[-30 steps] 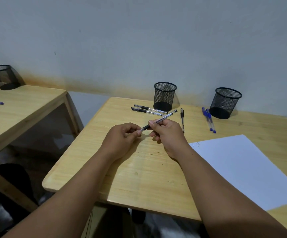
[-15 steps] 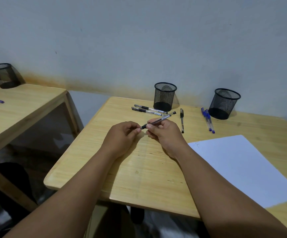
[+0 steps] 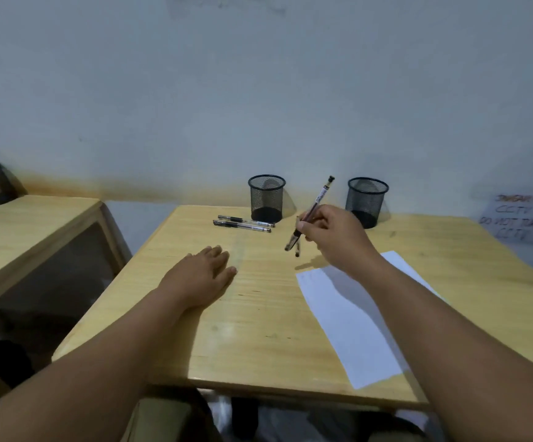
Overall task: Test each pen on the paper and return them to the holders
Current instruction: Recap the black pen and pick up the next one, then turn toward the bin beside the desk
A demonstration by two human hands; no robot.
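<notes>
Head view, two holders [image 3: 266, 199], four pens [image 3: 315, 208]

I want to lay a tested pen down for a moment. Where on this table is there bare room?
Bare wood lies between the left hand and the paper, running to the table's near edge. It is crowded by the left mesh holder, where two pens lie.

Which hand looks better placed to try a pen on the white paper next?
The right hand: it already holds a black pen tip-down, just beyond the paper. The left hand lies flat on the table, away from the paper.
</notes>
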